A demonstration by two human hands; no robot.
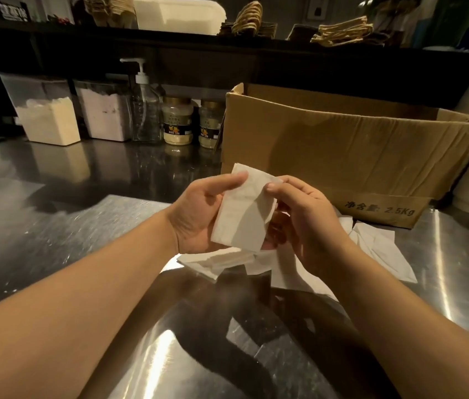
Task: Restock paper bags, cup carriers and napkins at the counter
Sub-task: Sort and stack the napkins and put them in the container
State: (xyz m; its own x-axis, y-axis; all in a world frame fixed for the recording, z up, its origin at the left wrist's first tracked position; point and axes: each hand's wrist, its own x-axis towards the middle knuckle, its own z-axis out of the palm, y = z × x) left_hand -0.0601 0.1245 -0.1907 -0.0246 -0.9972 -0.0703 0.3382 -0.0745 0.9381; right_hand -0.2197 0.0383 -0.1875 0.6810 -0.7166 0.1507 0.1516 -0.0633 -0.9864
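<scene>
Above the steel counter (54, 226), in the head view, you hold 1 folded napkin (242, 214) between both hands. Your left hand (198, 214) cradles it from below with the thumb pressed along its upper left edge; your right hand (302, 214) pinches its upper right corner. This looks like the napkin step: folding or squaring 1 piece before it joins the stack. More loose napkins (377, 249) lie on the counter just under and right of your hands, in front of the cardboard box (342, 156). The held napkin's long axis runs from near your wrists up and away, tilted slightly right, top corner toward the box. Next, you likely need to align its edges and set it flat with the others.
</scene>
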